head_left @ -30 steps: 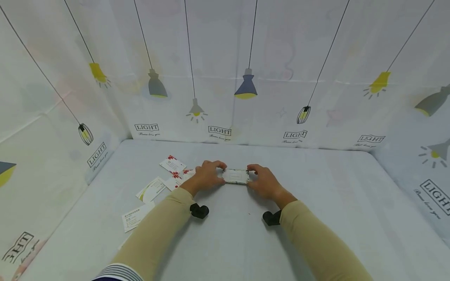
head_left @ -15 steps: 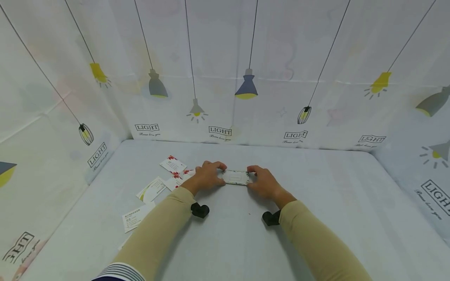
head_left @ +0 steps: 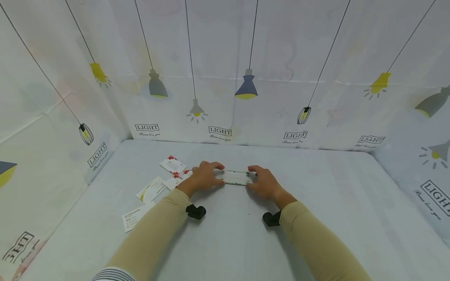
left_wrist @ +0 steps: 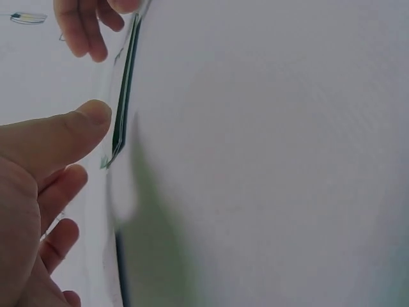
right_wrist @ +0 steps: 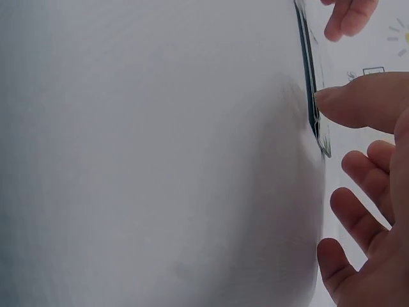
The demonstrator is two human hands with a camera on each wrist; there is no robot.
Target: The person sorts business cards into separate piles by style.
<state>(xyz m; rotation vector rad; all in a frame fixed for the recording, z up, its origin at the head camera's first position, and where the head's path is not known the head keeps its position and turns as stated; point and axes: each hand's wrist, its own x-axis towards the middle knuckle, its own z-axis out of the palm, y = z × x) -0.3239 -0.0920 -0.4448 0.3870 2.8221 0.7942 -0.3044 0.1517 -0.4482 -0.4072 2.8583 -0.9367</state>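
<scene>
A small stack of white business cards (head_left: 236,177) with a leafy printed border lies flat on the table between both hands. In the left wrist view its layered dark green edge (left_wrist: 126,89) shows. At the left end is my left hand (head_left: 205,176), thumb and index finger spread around the corners, the thumb tip beside the edge. My right hand (head_left: 265,182) holds the right end between thumb and index finger; in the right wrist view its thumb (right_wrist: 348,102) touches the stack's edge. The other fingers of both hands are loosely bent.
Several loose business cards lie to the left: a red-flowered card (head_left: 173,164), a yellow-striped card (head_left: 152,190) and a plain white card (head_left: 135,217) partly under the left sleeve. A white cloth covers the table (head_left: 334,195); a lamp-printed curtain (head_left: 281,58) surrounds it.
My left hand has drawn slightly left, its fingertips loosening from the stack's end. The right hand and the stack have barely moved.
</scene>
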